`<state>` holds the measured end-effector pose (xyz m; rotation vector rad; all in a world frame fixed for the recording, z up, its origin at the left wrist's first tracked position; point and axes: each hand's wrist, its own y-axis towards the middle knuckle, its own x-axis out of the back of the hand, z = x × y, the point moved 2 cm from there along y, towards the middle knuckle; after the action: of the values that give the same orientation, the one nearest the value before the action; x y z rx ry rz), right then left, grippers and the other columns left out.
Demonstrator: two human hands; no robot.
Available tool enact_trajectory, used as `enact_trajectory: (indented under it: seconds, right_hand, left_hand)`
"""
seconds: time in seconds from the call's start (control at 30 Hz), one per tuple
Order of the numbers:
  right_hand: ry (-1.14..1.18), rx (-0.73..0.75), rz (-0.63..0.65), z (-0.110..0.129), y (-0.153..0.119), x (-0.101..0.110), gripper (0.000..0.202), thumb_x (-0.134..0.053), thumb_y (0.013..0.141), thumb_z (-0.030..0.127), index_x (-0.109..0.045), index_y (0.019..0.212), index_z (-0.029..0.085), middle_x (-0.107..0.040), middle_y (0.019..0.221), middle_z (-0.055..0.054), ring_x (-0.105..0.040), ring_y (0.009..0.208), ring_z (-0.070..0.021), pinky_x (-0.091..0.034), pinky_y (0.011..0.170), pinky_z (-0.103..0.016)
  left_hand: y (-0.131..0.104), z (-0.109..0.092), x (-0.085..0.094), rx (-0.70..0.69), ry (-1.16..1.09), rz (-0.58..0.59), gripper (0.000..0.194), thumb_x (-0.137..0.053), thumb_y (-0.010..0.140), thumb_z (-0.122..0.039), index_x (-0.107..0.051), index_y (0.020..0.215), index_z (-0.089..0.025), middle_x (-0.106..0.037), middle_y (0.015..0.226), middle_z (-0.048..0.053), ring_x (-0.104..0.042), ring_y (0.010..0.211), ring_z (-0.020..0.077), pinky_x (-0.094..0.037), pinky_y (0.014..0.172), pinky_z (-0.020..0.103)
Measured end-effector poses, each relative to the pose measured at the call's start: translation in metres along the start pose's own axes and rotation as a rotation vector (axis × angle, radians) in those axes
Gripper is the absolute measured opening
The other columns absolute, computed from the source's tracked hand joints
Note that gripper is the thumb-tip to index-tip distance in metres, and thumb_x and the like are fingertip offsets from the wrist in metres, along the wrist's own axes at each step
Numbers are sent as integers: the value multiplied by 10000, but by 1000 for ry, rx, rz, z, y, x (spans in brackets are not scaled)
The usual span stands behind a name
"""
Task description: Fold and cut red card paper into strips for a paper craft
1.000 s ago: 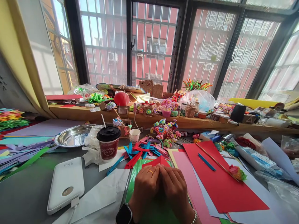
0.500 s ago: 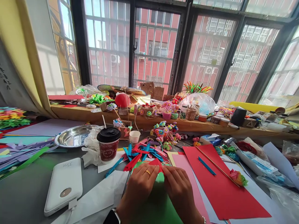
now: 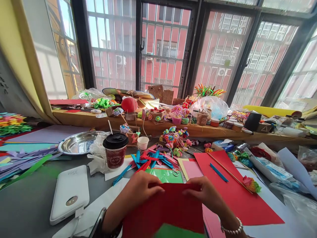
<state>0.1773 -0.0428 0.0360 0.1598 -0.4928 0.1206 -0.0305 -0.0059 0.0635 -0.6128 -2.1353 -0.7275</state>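
A sheet of red paper (image 3: 173,201) is held up in front of me by its far edge. My left hand (image 3: 143,188) pinches that edge on the left, thumb on the near side. At the right end of the same edge, my right hand (image 3: 201,191) grips with its thumb and fingers. Under and beyond the paper lies a green sheet (image 3: 164,175), part of it hidden. Just past it sit folded blue and red paper strips (image 3: 151,160) and a small pair of scissors (image 3: 176,172).
On the left are a white power bank (image 3: 70,191), a lidded coffee cup (image 3: 115,152) and a metal tray (image 3: 66,150). To the right, a red sheet (image 3: 237,195) carries a stick with a paper flower (image 3: 251,184). Crafts crowd the wooden ledge (image 3: 99,124).
Both hands were close together over a small red fold on the green sheet. Now they are farther apart, holding a wide red sheet raised toward me.
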Motion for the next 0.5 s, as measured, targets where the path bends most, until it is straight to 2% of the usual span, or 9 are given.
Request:
enact_trajectory:
  seconds: [0.07, 0.13, 0.27, 0.5]
  right_hand:
    - [148, -94, -9, -4, 4, 0, 298, -653, 574, 418, -601, 691, 148, -619, 647, -9, -571, 595, -153, -415, 480, -201]
    - [287, -191, 18, -8, 7, -1, 327, -669, 544, 425, -578, 687, 145, -616, 638, -8, -573, 586, -152, -420, 485, -210]
    - [464, -306, 28, -18, 10, -3, 334, -662, 558, 427, -568, 672, 127, -618, 615, -15, -568, 554, -139, -415, 486, -215]
    - [592, -335, 29, -34, 14, -7, 269, -653, 598, 372, -565, 648, 123, -624, 583, -14, -554, 490, -117, -390, 442, -197]
  left_hand:
    - [8, 14, -11, 137, -187, 171, 244, -525, 679, -358, -656, 642, -156, -599, 567, -22, -488, 529, 90, -299, 448, 152]
    - [14, 27, -22, 220, -345, 267, 264, -551, 646, -372, -656, 643, -130, -573, 546, -20, -456, 516, 86, -285, 444, 155]
    - [19, 40, -35, 268, -500, 267, 273, -577, 615, -382, -650, 622, -119, -549, 546, -21, -431, 521, 80, -277, 451, 157]
    - [18, 41, -39, 282, -537, 203, 308, -566, 632, -403, -646, 635, -105, -561, 594, -1, -444, 561, 91, -283, 463, 165]
